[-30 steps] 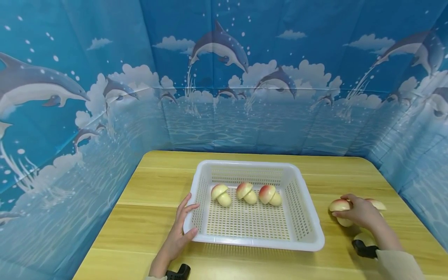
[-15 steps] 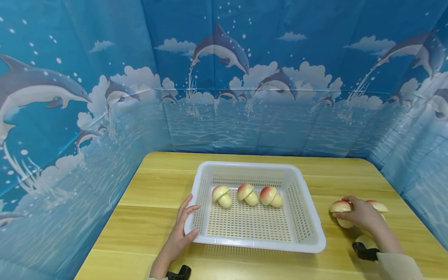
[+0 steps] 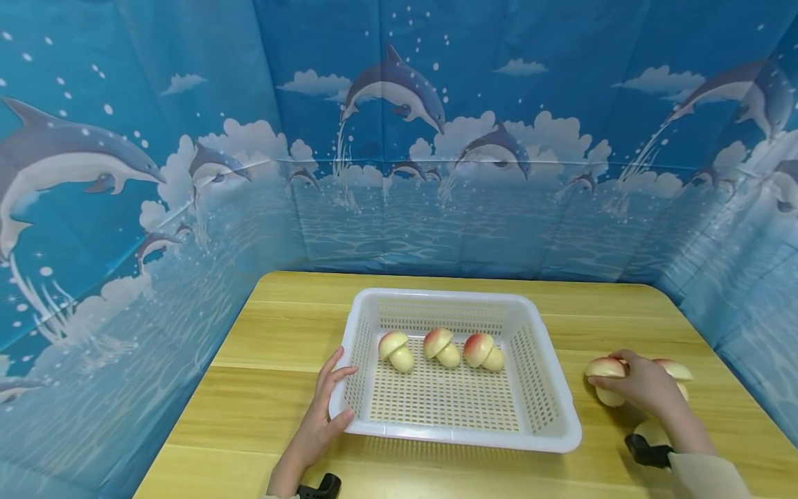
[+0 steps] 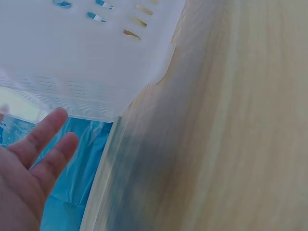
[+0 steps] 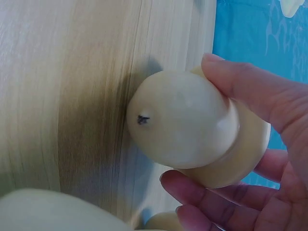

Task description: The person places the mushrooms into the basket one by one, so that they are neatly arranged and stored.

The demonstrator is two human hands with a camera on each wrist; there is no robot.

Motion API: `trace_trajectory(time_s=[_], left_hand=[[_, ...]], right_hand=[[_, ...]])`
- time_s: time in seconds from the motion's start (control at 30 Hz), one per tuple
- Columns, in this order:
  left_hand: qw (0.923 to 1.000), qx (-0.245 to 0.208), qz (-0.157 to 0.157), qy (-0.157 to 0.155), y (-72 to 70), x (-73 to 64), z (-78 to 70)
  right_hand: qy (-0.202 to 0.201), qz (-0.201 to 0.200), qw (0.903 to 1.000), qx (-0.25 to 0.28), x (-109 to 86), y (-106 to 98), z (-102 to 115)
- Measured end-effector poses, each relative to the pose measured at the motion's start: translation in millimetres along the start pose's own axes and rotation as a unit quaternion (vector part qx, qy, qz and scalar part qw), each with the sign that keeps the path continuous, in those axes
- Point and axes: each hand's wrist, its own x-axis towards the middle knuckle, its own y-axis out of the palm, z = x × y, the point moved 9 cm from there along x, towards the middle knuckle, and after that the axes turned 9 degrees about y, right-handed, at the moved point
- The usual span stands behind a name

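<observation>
My right hand (image 3: 645, 381) grips a toy mushroom (image 3: 606, 369) at the right of the table, thumb and fingers around its red-and-yellow cap. In the right wrist view its pale stalk (image 5: 183, 120) faces the camera, with a small dark mark at the end. A white plastic basket (image 3: 458, 443) with slotted walls stands mid-table. Three toy mushrooms lie in a row inside it: left (image 3: 397, 352), middle (image 3: 442, 348) and right (image 3: 483, 352). Along the basket's left side rests my left hand (image 3: 318, 412), fingers spread and fairly straight, thumb at the rim near the front corner.
Another toy mushroom (image 3: 675, 369) lies behind my right hand, partly hidden by it. A pale rounded piece (image 3: 651, 433) shows beside the right wrist's black camera mount (image 3: 646, 452). Blue dolphin-print sheeting (image 3: 405, 229) walls in the wooden table (image 3: 249, 388) at back and sides.
The right hand shifts very slightly left with the mushroom in its grip. The head view has tilted a little. The left hand and basket stay put.
</observation>
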Motion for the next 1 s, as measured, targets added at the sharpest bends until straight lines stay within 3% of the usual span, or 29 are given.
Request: trace_trajectory(time_s=[0.4, 1.0], left_hand=[[0.9999, -0.010, 0.002, 0.012, -0.3, 0.9, -2.1], [0.9997, -0.018, 0.003, 0.014, 1.1, 1.8, -2.1]], right_hand=[[0.000, -0.031, 0.9994, 0.017, -5.8, -6.5, 4.2], [-0.016, -0.141, 0.9891, 0.040, -21.0, -33.3, 24.2]])
